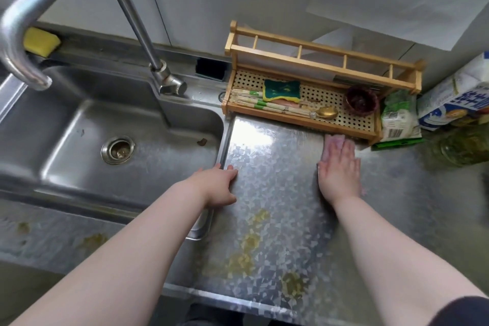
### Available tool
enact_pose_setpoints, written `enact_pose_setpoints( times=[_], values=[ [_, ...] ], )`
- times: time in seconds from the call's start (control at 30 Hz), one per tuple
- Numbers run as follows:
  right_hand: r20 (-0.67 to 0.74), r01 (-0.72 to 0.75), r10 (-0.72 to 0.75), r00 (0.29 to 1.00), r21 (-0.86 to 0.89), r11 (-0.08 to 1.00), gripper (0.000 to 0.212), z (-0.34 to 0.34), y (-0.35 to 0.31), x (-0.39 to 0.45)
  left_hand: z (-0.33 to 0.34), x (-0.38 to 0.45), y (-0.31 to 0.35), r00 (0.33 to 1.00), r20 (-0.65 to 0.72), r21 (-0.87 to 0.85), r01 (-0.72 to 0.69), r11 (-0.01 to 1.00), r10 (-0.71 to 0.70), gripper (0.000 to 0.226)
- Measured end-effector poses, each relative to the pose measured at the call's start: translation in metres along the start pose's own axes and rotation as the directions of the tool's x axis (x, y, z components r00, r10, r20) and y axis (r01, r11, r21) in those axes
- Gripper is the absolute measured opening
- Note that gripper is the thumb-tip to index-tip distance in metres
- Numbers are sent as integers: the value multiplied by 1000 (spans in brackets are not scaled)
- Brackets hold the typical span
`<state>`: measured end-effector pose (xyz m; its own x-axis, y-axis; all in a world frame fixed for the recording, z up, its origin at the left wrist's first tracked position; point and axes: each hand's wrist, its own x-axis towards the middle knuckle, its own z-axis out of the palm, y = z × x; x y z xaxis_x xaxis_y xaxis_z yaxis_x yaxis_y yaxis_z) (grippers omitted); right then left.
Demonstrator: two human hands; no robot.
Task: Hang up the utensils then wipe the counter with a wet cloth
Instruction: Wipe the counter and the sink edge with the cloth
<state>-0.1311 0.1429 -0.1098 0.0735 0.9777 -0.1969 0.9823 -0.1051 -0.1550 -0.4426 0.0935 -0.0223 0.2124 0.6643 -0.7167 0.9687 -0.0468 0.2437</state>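
From the head view, a stainless steel desk [277, 193] with a mottled, crinkly shine is seen, and yellowish-green smears [248, 246] are spread over its near part, with a couple more on the front ledge below the sink [127, 124]. The sink is set on the left, with a round drain and a small brown scrap lying by its right wall; a tall bent faucet [143, 34] is mounted behind it, and a yellow sponge [41, 41] is parked on the back ledge. The pinkish cloth [334, 144] is pressed flat on the desk under the right hand [340, 171], fingers spread wide, just in front of the wooden rack [317, 82]. The left hand [217, 185] is laid open on the edge between sink and desk, nothing held. In the rack's perforated tray, chopsticks [267, 106], a gold spoon [326, 112], a green scrubber [281, 90] and a small dark bowl [361, 103] are kept. Packets and a carton [455, 98] are stacked at the far right, by a glass jar that's too blurred to read. Pale grey wall panels are seen behind everything.
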Motion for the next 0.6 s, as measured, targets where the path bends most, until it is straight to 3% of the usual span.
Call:
enact_pose_setpoints(
  times=[0.17,0.37,0.53,0.6],
  values=[
    [-7,12,-11,1000,36,999,64,5,-45,26,7,0,-7,1000,0,-36,-1,999,1,79],
    [76,402,-402,913,13,916,69,15,-143,0,10,2,-13,1000,-14,-71,-13,997,12,79],
    [121,487,-479,869,-41,872,68,26,-187,23,16,4,-11,1000,-23,-66,18,998,-20,81],
    [148,514,-502,852,-60,856,68,25,-186,20,18,1,-10,994,-110,-92,12,996,-22,74]
  ],
)
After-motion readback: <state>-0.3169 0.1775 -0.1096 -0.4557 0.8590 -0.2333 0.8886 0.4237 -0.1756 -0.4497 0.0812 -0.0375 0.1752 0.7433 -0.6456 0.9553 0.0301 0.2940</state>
